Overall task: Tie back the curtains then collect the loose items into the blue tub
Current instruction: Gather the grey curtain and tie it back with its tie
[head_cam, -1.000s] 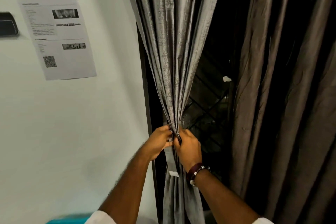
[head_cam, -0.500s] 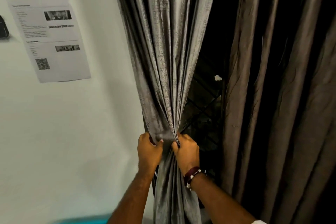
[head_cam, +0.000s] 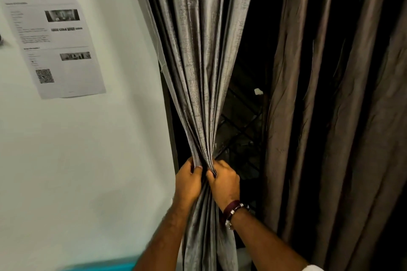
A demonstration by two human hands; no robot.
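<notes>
A shiny grey left curtain hangs bunched into a narrow waist. My left hand grips the bunch from its left side. My right hand, with a dark bracelet on the wrist, grips it from the right, and the two hands nearly touch. The fabric falls loose below them between my forearms. A brown right curtain hangs untied to the right. A strip of the blue tub shows at the bottom edge. No tie-back band can be made out.
A white wall carries a printed sheet with a QR code. Between the curtains is a dark window with a metal grille.
The tie-back strip hanging below my hands a second ago is no longer visible. My left hand has shifted onto the left side of the bunch, which has been squeezed tighter.
</notes>
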